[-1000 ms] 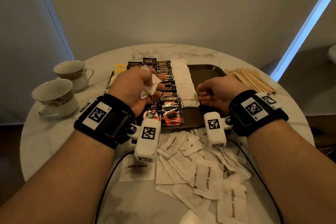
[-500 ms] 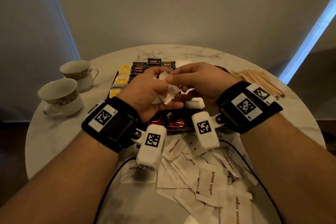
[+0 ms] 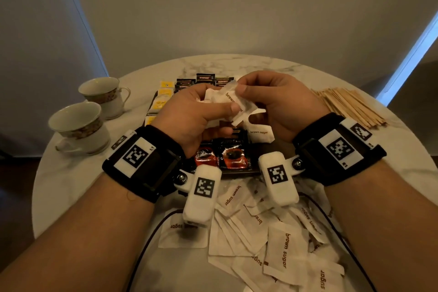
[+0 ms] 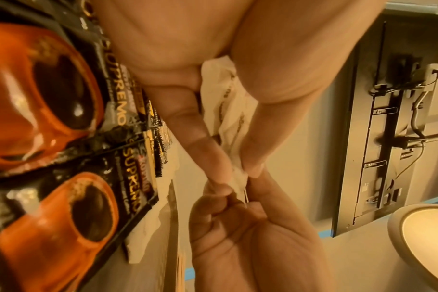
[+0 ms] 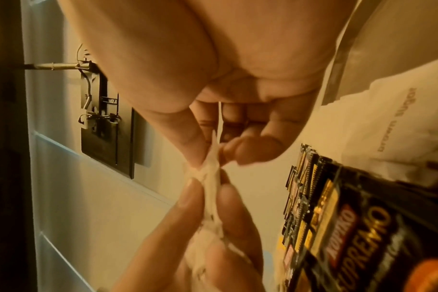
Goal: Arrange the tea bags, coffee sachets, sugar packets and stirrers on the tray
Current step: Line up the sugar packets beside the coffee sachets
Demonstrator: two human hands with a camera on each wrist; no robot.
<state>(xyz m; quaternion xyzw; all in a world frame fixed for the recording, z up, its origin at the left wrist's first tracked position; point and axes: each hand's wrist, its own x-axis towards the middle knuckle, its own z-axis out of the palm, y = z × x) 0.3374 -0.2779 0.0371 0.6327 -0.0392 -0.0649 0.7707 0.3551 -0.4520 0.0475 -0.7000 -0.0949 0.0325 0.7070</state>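
Nearest you, a loose heap of flat white paper sugar packets (image 3: 279, 232) printed "brown sugar" lies overlapping on the pale marble-patterned round table (image 3: 71, 173), just in front of the tray's near edge; beyond it the dark rectangular tray (image 3: 239, 171) holds glossy black coffee sachets (image 3: 231, 157) with an orange cup picture, laid in overlapping rows running away from you, and beside them on the right a white sugar packet (image 3: 260, 136) lying flat on the tray; yellow tea bags (image 3: 163, 96) sit in a column along the tray's left side.

Above the tray your left hand (image 3: 192, 118) grips a crumpled bunch of white sugar packets (image 3: 227, 102), thumb pressed over the paper and fingers curled beneath; your right hand (image 3: 277, 104) pinches the upper edge of the same bunch between thumb and forefinger, the other fingers curled in; the wrist views show soft, creased paper squeezed between both sets of fingertips (image 4: 253, 170).

Left of the tray stand two rounded china teacups (image 3: 78, 125) with a patterned band; to the right, well apart from the tray, lies a fanned bundle of thin pale wooden stirrers (image 3: 348, 106) on the tabletop.
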